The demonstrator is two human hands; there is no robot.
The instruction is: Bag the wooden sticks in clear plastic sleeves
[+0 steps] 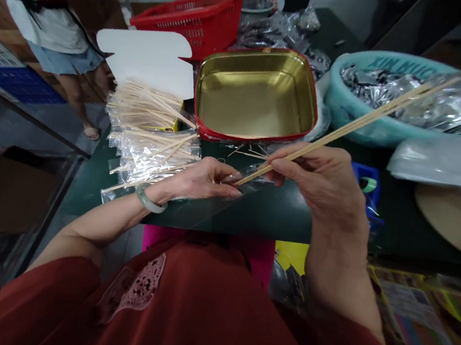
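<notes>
My right hand (318, 177) pinches a few long, thin wooden sticks (354, 123) between thumb and fingers. They slant from upper right down to lower left. A clear plastic bag (251, 174) is gripped by my left hand (212, 180), which wears a pale bangle. The sticks' lower ends meet the bag at my left fingertips; whether they are inside it I cannot tell. Left of my hands lies a heap of bagged wooden sticks (149, 146). Several loose thin sticks (252, 154) lie on the dark green table (288, 216) just beyond my fingers.
A gold-lined red tin (256, 97) stands ahead, with a white-flapped box (147, 59) and red basket (199, 20) beyond on the left. On the right are a teal basin (366, 127) of silvery packets and a blue tape dispenser (367, 189). Another person (59, 23) stands far left.
</notes>
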